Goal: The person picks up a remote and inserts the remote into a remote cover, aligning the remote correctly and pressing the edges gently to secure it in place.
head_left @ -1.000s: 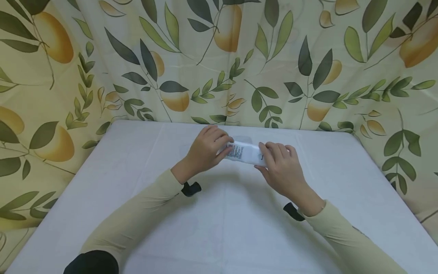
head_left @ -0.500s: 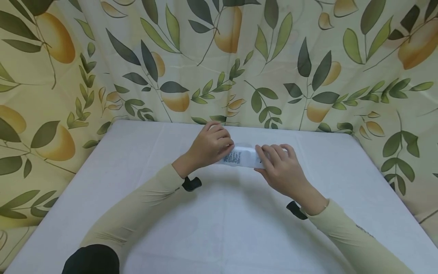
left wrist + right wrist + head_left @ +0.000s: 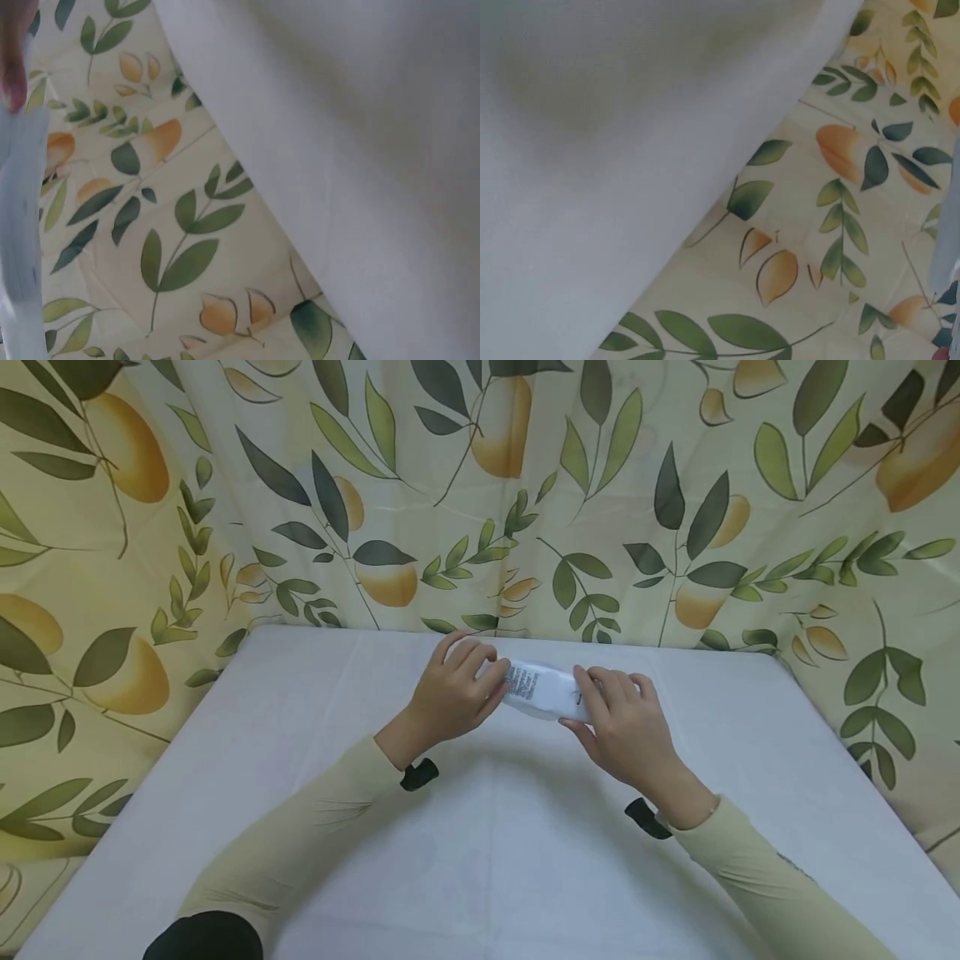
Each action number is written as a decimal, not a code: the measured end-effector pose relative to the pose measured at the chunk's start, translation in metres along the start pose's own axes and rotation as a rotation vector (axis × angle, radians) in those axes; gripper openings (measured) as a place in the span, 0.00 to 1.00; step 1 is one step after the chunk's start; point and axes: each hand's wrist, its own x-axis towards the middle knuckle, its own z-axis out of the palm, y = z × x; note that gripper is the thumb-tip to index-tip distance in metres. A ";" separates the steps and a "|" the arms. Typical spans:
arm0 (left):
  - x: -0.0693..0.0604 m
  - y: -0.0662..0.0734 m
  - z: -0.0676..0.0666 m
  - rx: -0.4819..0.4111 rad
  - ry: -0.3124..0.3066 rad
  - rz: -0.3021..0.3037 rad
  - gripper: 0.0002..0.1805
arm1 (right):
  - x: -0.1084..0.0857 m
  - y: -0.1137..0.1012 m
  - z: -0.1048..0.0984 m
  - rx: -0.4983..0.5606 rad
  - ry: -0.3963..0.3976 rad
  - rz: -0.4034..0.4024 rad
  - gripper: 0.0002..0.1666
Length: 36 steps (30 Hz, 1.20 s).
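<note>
A white packet with small dark print on its left part is held up over the table, tilted down slightly toward the right. My left hand pinches its left end between thumb and fingers. At the other end my right hand grips it, thumb underneath and fingers over the top. Both ends of the packet are hidden by the hands. In the left wrist view the white packet runs along the left edge, with a fingertip above it. The right wrist view catches only a sliver of the packet.
Under the hands spreads a table with a white cloth. Behind it hangs a curtain printed with leaves and fruit. Black straps with small black pieces sit at both wrists. A dark round shape appears at the lower left.
The packet was tilted, then levelled half a second ago, and now slopes down to the right again. Both hands keep hold of it and have shifted only slightly.
</note>
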 end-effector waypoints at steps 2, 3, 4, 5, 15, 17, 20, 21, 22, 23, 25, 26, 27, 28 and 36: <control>-0.005 0.003 0.001 0.048 0.025 -0.006 0.13 | 0.000 0.000 0.000 -0.004 0.008 0.029 0.42; -0.007 0.005 0.002 0.065 0.031 -0.010 0.13 | 0.001 0.000 0.001 -0.003 0.015 0.044 0.41; -0.008 0.007 0.003 0.077 0.034 -0.017 0.14 | 0.001 -0.001 0.001 0.000 0.021 0.058 0.41; -0.009 0.009 0.004 0.082 0.034 -0.025 0.15 | 0.002 -0.003 0.002 0.001 0.024 0.072 0.41; 0.004 0.024 0.006 0.096 0.027 -0.249 0.17 | 0.023 -0.022 0.006 0.062 0.144 0.282 0.41; 0.009 0.023 0.005 0.065 0.031 -0.311 0.16 | 0.028 -0.025 0.006 0.092 0.147 0.285 0.41; 0.014 0.021 0.004 0.008 0.052 -0.394 0.13 | 0.033 -0.027 0.007 0.099 0.128 0.232 0.42; 0.014 0.020 0.004 -0.006 0.055 -0.412 0.12 | 0.033 -0.027 0.007 0.089 0.121 0.205 0.42; 0.014 0.019 0.004 -0.018 0.058 -0.425 0.11 | 0.033 -0.027 0.007 0.076 0.116 0.177 0.42; 0.014 0.018 0.004 -0.028 0.061 -0.434 0.11 | 0.034 -0.026 0.007 0.060 0.117 0.151 0.41; 0.014 0.017 0.005 -0.046 0.069 -0.444 0.10 | 0.033 -0.025 0.009 0.026 0.132 0.105 0.41; 0.013 0.016 0.005 -0.052 0.074 -0.446 0.09 | 0.033 -0.024 0.010 0.010 0.137 0.089 0.41; 0.013 0.016 0.005 -0.054 0.079 -0.444 0.08 | 0.033 -0.023 0.011 -0.002 0.143 0.078 0.41; 0.013 0.016 0.005 -0.057 0.083 -0.437 0.08 | 0.033 -0.023 0.012 -0.008 0.152 0.072 0.41; 0.013 0.017 0.007 -0.066 0.048 -0.358 0.07 | 0.027 -0.018 0.016 -0.024 0.195 0.078 0.36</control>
